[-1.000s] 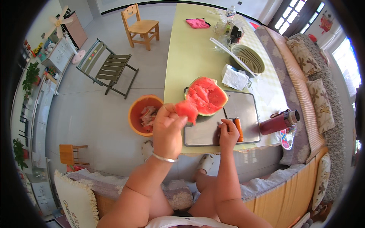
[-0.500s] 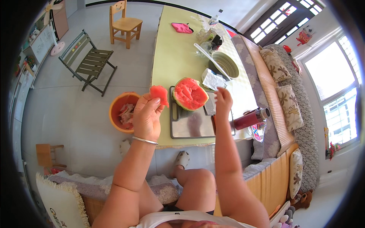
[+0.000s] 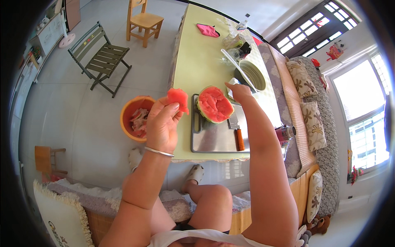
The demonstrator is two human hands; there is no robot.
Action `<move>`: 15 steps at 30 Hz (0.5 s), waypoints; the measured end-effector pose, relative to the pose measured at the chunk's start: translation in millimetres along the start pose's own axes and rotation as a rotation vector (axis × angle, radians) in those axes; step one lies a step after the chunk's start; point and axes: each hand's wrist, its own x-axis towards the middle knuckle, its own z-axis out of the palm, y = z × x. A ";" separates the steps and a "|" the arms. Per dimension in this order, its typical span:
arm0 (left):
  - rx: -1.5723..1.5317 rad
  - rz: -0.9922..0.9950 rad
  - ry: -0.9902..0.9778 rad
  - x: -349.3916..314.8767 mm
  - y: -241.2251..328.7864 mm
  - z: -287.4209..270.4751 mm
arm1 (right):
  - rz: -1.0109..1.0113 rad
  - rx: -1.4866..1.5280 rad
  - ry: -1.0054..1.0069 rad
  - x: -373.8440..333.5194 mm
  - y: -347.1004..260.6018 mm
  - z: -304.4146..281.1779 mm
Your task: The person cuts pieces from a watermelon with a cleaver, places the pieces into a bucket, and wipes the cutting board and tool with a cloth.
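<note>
My left hand [image 3: 163, 123] pinches a piece of red watermelon [image 3: 178, 101] between thumb and fingers, held up to the left of the cutting board [image 3: 205, 142]. A cut watermelon half [image 3: 215, 103] with scooped red flesh rests on the board's far part. Beside it lies a knife with an orange handle [image 3: 240, 140]. My right hand [image 3: 242, 93] reaches past the melon, over a white tissue pack [image 3: 229, 94] that it mostly covers. Its index finger is stretched out to the left; the other fingers are partly hidden, and whether they touch the pack I cannot tell.
An orange bucket [image 3: 125, 119] with rinds and scraps stands on the floor left of the table [image 3: 197, 61]. Farther back on the table are a green basket [image 3: 257, 78], a pink cloth [image 3: 208, 30] and a bottle [image 3: 243, 22]. A dark red flask [image 3: 284, 133] stands right of my right forearm.
My right hand has moved forward from beside the board to over the tissue pack, uncovering the knife handle. My left hand still holds the watermelon piece. The view has shifted slightly.
</note>
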 end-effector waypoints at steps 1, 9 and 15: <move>0.000 0.003 -0.007 1.1 -0.3 -2.4 | -0.013 -0.032 -0.022 4.3 1.8 5.4; -0.014 -0.005 0.000 2.7 -2.4 -0.1 | 0.153 0.140 0.236 12.7 33.3 13.9; -0.022 -0.058 -0.018 3.8 -9.3 -1.7 | 0.298 0.354 0.399 7.5 65.8 8.2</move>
